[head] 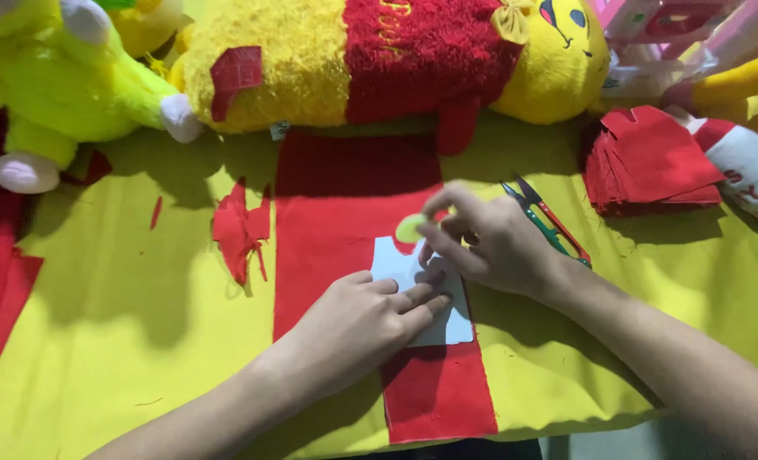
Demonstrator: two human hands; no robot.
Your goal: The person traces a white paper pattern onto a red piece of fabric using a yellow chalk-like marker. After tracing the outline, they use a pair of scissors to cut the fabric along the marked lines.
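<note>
A pale card template (pixel 421 294) lay on a strip of red cloth (pixel 353 221) at the centre of the frame, pinned under the flat, spread fingers of the left hand (pixel 357 324). The right hand (pixel 481 243) hovered at its upper edge — fingertips pinched on a small yellow-green chalk (pixel 410 228). Snips (pixel 545 217) lay just right; a yellow plush toy (pixel 379 60) sprawled along the top — cut red pieces (pixel 647 158) stacked upper right.

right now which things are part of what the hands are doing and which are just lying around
In use:
left hand pressing flat on the white card template
red felt strip under it
right hand pinching a small yellow-green piece

Lying about:
scissors
stack of red cut pieces
red scraps
plush toys
</note>
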